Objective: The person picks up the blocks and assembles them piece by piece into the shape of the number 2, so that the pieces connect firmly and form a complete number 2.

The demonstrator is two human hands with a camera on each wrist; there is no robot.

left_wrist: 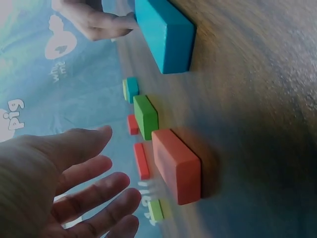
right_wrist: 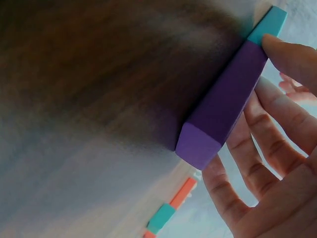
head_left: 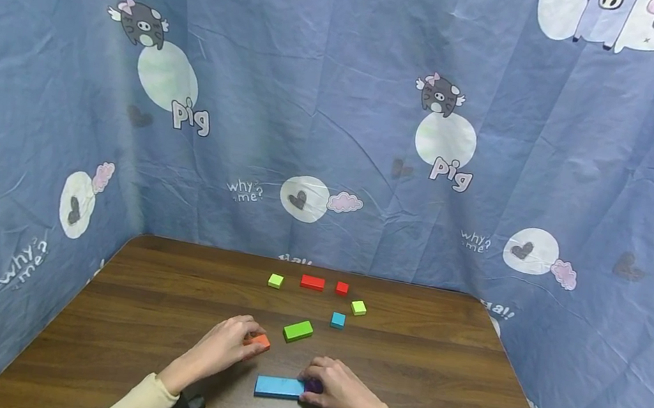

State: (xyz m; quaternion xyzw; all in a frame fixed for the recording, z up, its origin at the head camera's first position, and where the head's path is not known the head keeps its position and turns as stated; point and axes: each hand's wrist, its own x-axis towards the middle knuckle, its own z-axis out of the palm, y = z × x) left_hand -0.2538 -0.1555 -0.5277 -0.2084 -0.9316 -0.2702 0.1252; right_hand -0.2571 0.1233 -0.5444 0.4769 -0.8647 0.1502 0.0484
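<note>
My left hand (head_left: 225, 342) is at an orange block (head_left: 261, 341) lying on the table. In the left wrist view its fingers are spread and relaxed, apart from the orange block (left_wrist: 173, 163). My right hand (head_left: 340, 388) holds a purple block (right_wrist: 225, 99) between thumb and fingers. The thumb tip lies near the seam where the purple block meets a long blue block (head_left: 278, 386) end to end. In the head view the right hand hides most of the purple block. The blue block lies flat, its left end uncovered.
Beyond the hands, on the wooden table (head_left: 432, 389), lie a green block (head_left: 298, 331), a small blue block (head_left: 338, 320), a long red block (head_left: 312, 282), a small red block (head_left: 342, 288) and two small lime blocks, one left (head_left: 275, 281), one right (head_left: 359, 307). A patterned blue curtain (head_left: 313, 124) hangs behind.
</note>
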